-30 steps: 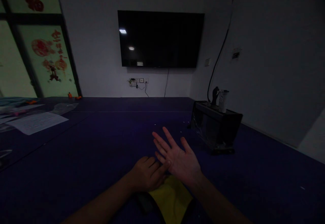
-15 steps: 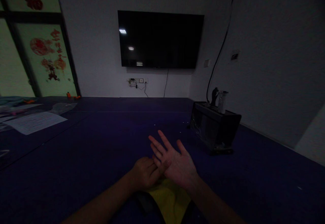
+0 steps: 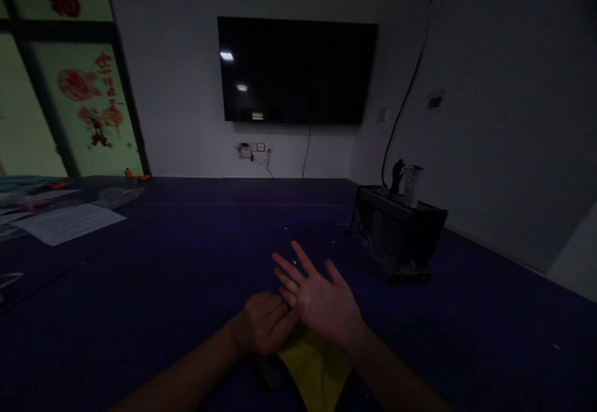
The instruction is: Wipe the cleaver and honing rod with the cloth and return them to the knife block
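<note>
My right hand (image 3: 321, 297) is held palm up over the dark blue table (image 3: 163, 275), fingers spread and empty. My left hand (image 3: 263, 325) is curled beside it, its fingers closed round the little-finger edge of my right hand. Under both hands lies a yellow sheet (image 3: 317, 368) at the near edge. A dark flat thing (image 3: 268, 371) lies just left of the yellow sheet; I cannot make out what it is.
A black box-shaped machine (image 3: 396, 234) with a small bottle on top stands to the right on the table. Papers (image 3: 68, 222) and plastic lie at the far left. A black screen (image 3: 296, 70) hangs on the far wall above sockets. The room is dim.
My right hand has drawn slightly nearer and lower; my left hand stays curled against it. The view has shifted a little.
</note>
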A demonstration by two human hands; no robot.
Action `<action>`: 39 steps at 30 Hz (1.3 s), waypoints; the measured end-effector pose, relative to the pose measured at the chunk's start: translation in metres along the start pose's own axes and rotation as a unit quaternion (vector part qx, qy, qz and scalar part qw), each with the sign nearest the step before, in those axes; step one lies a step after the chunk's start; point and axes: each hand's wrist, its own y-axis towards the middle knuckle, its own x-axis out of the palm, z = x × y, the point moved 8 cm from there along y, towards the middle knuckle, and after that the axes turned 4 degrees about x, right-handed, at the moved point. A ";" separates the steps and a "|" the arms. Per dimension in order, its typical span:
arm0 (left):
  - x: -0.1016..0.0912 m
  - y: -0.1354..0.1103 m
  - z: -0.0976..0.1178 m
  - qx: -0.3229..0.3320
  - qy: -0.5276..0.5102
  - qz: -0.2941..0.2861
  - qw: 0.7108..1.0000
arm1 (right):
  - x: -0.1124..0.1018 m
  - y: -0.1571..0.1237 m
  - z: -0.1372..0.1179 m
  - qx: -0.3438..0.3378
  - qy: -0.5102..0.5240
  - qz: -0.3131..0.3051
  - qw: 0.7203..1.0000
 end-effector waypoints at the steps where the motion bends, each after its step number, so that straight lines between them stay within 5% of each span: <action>1: 0.000 -0.001 0.000 0.000 -0.002 0.001 1.000 | 0.000 0.000 0.000 -0.001 0.003 0.000 1.000; 39: 0.010 -0.003 0.001 0.003 -0.041 -0.037 0.998 | -0.007 0.000 0.001 0.009 0.043 0.006 0.999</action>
